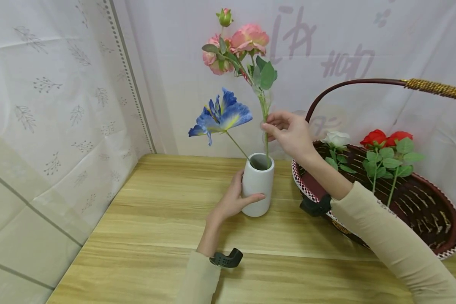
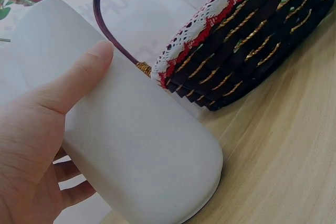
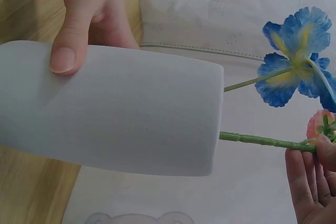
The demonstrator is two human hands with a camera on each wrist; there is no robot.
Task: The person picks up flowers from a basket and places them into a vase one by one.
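Note:
A white vase (image 1: 257, 190) stands upright on the wooden table, and my left hand (image 1: 233, 200) grips its side, the thumb across the front as the left wrist view shows. A blue iris (image 1: 222, 114) leans out of the vase's mouth to the left. Above the vase my right hand (image 1: 289, 131) pinches the green stem of a pink flower spray (image 1: 249, 39) with two blooms and a bud. The stem's lower end is inside the vase, its tip hidden there. In the right wrist view, the pinched stem (image 3: 257, 140) and the iris (image 3: 296, 66) both come out of the vase's mouth.
A dark woven basket (image 1: 433, 207) with lace trim and an arched handle (image 1: 365, 81) stands to the right, under my right forearm. It holds a white rose (image 1: 336, 139) and red roses (image 1: 374, 138). Printed curtains hang behind the table (image 1: 156, 228) and to its left.

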